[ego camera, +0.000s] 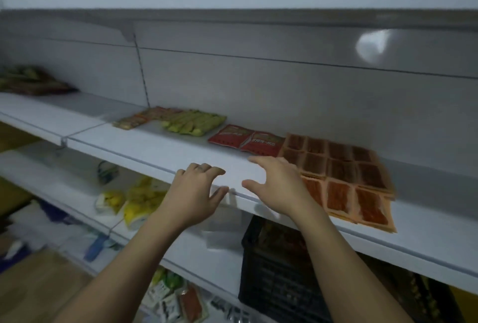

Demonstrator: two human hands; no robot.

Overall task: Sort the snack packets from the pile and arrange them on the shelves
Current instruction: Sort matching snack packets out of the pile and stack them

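White shelf point(168, 150), green packets point(192, 124), red packets point(245, 141), orange packets point(349, 175)

Both bare forearms are pointing from the near edge toward the far side, close together. The left hand point(198, 193) is hovering palm down, fingers loosely curled, thumb out right; the right hand point(280, 188) is hovering with relaxed fingers spread, holding nothing

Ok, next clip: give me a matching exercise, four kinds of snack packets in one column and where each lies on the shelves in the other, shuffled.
Things:
1. green packets
2. red packets
3. orange packets
4. yellow packets

Places:
A. on the lower shelf
B. middle shelf, right end of the row, beside the right hand
C. middle shelf, between the green and orange ones
D. middle shelf, left of the red ones

Pairs: 1-D, 2-C, 3-B, 4-A.
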